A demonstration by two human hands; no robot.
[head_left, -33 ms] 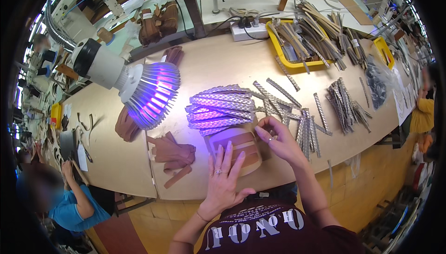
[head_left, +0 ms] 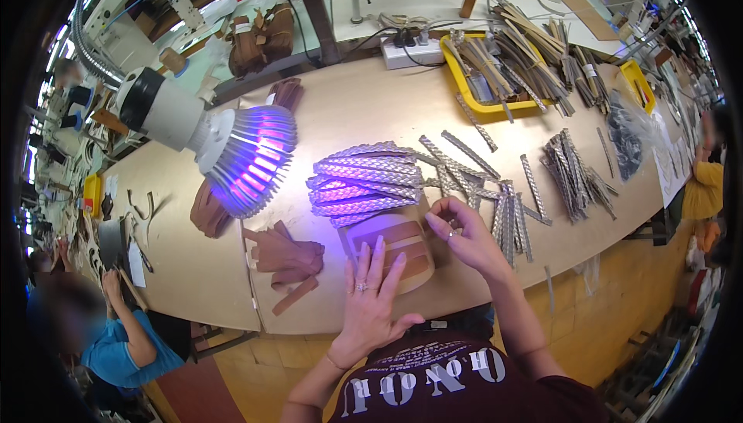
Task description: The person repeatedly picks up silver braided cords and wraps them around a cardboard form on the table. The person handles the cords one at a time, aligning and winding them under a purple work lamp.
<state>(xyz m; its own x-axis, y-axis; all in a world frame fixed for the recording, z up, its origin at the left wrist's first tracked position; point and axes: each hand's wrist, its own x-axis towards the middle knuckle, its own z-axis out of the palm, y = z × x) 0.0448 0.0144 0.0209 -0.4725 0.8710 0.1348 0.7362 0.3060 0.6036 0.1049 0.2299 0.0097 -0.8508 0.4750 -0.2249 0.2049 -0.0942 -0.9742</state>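
Note:
My left hand [head_left: 370, 293] lies with its fingers stretched out over a pale board with rounded corners [head_left: 426, 274]. Brown flat strips [head_left: 393, 239] lie across that board, partly under my fingers. Beside the board's far right corner, my right hand [head_left: 463, 236] has thumb and forefinger pinched together; whatever is between them is too small to make out. Just beyond the board sits a thick bundle of silvery braided strips [head_left: 368, 179], lit purple at its left. To the left of my left hand is a loose bunch of brown strips [head_left: 288, 251].
A lamp with a finned head [head_left: 248, 156] hangs over the table's left part. Loose braided strips [head_left: 472, 156] and another braided bundle [head_left: 573, 175] lie to the right. A yellow tray [head_left: 495, 111] of strips stands at the back. A person in blue [head_left: 131, 345] works at the left.

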